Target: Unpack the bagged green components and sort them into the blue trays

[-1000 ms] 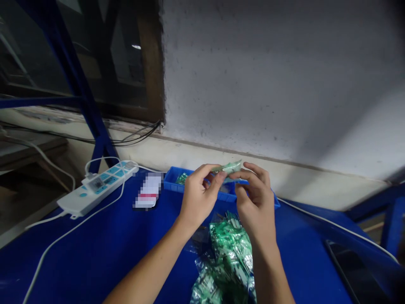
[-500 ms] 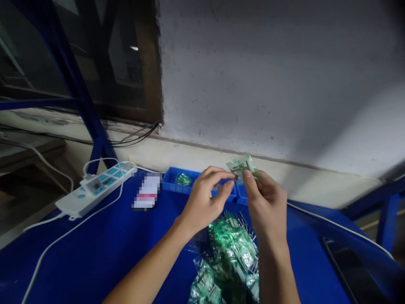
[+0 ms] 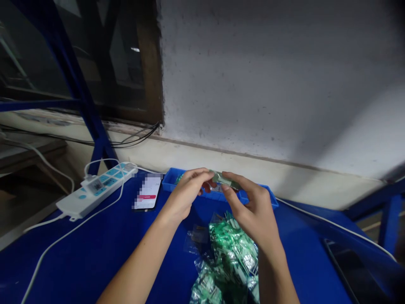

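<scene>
- Drawn down and turned since half a second ago, the small green packet (image 3: 222, 179) now spans the gap between both hands; the left hand (image 3: 191, 185) has shifted leftward, uncovering more of the clear bag on the bench.
- Right hand (image 3: 248, 198): thumb and forefinger nearly closed, pinching the packet's right end. Left hand: fingers bent, tips at the packet's left end; I can't see its thumb well enough to judge whether it grips.
- As to progress, this one packet is up off the bench, over the blue tray (image 3: 168, 186), and not set down. Whether it is sealed I can't tell from here.
- Some green contents (image 3: 179, 177) show in the tray's left end, mostly hidden by the left hand, so I can't count what is put away. Whether it is one tray or several is also hidden.
- Plenty looks left to handle, I'd judge: a large heap of green packets (image 3: 232, 249) lies in front of the tray, its right side against the right forearm in my view. The clear bag (image 3: 198, 237) lies just left of it.
- Farther out, a lit phone (image 3: 148, 194) and a white power strip (image 3: 95, 190) with its cord sit to the left, a dark flat object (image 3: 351, 270) at the right edge of the blue bench (image 3: 126, 253). None of them blocks the hands; the wall (image 3: 268, 105) closes off the far side.
</scene>
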`<state>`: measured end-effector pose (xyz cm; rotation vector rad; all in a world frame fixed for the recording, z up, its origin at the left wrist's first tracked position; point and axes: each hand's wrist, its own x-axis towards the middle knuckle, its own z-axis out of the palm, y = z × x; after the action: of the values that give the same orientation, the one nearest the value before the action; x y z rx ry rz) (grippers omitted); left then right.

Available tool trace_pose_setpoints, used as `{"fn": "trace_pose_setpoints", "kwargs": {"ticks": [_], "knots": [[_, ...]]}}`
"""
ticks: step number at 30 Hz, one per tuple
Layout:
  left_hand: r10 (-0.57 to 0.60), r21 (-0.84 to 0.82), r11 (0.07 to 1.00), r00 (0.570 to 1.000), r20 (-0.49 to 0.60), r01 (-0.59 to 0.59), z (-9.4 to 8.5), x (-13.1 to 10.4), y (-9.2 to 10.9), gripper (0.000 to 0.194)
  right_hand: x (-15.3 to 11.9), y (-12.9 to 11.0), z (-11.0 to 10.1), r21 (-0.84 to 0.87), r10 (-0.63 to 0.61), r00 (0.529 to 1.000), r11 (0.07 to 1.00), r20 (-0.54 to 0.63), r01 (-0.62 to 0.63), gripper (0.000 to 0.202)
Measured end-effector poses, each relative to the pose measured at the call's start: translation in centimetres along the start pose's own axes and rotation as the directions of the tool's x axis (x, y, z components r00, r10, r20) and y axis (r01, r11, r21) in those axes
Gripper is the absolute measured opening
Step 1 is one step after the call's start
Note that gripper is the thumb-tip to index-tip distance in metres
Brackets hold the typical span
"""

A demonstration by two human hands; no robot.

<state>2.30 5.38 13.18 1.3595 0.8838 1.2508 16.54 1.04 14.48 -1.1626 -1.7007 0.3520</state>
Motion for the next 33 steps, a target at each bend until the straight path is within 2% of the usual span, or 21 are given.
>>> {"fn": "trace_pose_setpoints", "kwargs": {"ticks": [2,4,6,8,10,13,15,16,18,19,21,23,24,26,29,31,33], "knots": [[0.096,0.095,0.991,0.995,-0.015,-0.095,0.0,-0.2,0.3,0.021,0.1,0.1,0.0,-0.013,-0.029,1.000,0.999,0.002,0.029,0.029],[0.246,0.249,0.943,0.966,-0.079,-0.220,0.2,-0.5,0.6,0.019,0.1,0.2,0.0,-0.027,-0.068,0.997,0.997,-0.020,0.068,0.031],[0.417,0.404,0.852,0.899,-0.136,-0.334,0.5,-0.9,0.7,0.013,0.1,0.2,-0.1,-0.022,-0.089,0.994,0.996,-0.058,0.088,0.033],[0.568,0.506,0.747,0.809,-0.152,-0.430,0.8,-1.1,0.7,0.009,0.0,0.3,-0.2,0.011,-0.079,0.991,0.997,-0.109,0.081,0.033],[0.677,0.552,0.646,0.731,-0.093,-0.528,0.9,-1.2,0.6,0.010,-0.1,0.4,-0.4,0.087,-0.017,0.990,0.996,-0.138,0.030,0.032],[0.773,0.563,0.493,0.631,0.067,-0.663,0.9,-1.3,0.4,0.019,0.0,0.8,-0.5,0.245,0.141,0.983,0.963,-0.117,-0.109,0.038],[0.795,0.563,0.426,0.590,0.141,-0.708,1.1,-1.4,0.4,0.023,0.2,1.2,-0.5,0.333,0.207,0.974,0.928,-0.088,-0.167,0.037],[0.797,0.569,0.408,0.583,0.160,-0.714,1.2,-1.4,0.4,0.024,0.3,1.3,-0.5,0.367,0.217,0.972,0.914,-0.084,-0.173,0.035],[0.777,0.592,0.416,0.608,0.163,-0.690,1.6,-1.6,0.6,0.021,0.4,1.4,-0.6,0.419,0.213,0.971,0.895,-0.105,-0.151,0.030],[0.754,0.600,0.447,0.640,0.147,-0.663,1.7,-1.6,0.7,0.018,0.4,1.3,-0.6,0.429,0.210,0.969,0.893,-0.129,-0.137,0.027],[0.662,0.583,0.572,0.744,0.088,-0.577,1.9,-1.7,1.0,0.014,0.3,0.9,-0.7,0.397,0.201,0.961,0.911,-0.191,-0.112,0.018],[0.515,0.481,0.746,0.857,0.021,-0.460,1.8,-1.8,1.2,0.023,0.2,0.5,-0.8,0.301,0.139,0.964,0.951,-0.226,-0.066,0.015],[0.436,0.402,0.824,0.900,0.002,-0.400,1.7,-1.8,1.2,0.031,0.1,0.3,-0.9,0.245,0.081,0.972,0.969,-0.218,-0.026,0.016],[0.312,0.243,0.923,0.950,-0.015,-0.299,1.3,-1.7,1.3,0.045,-0.1,0.0,-1.0,0.155,-0.048,0.985,0.985,-0.166,0.074,0.022],[0.264,0.173,0.951,0.964,-0.030,-0.256,0.8,-1.8,1.5,0.039,-0.3,-0.1,-1.3,0.088,-0.144,0.985,0.984,-0.094,0.152,0.030],[0.304,0.271,0.919,0.953,-0.018,-0.288,0.6,-2.1,2.0,0.030,-0.4,-0.1,-1.4,0.061,-0.157,0.984,0.985,-0.085,0.162,0.034],[0.418,0.441,0.821,0.908,-0.031,-0.363,0.4,-2.4,2.7,0.026,-0.5,-0.2,-1.5,0.038,-0.164,0.983,0.985,-0.080,0.167,0.037]]}}
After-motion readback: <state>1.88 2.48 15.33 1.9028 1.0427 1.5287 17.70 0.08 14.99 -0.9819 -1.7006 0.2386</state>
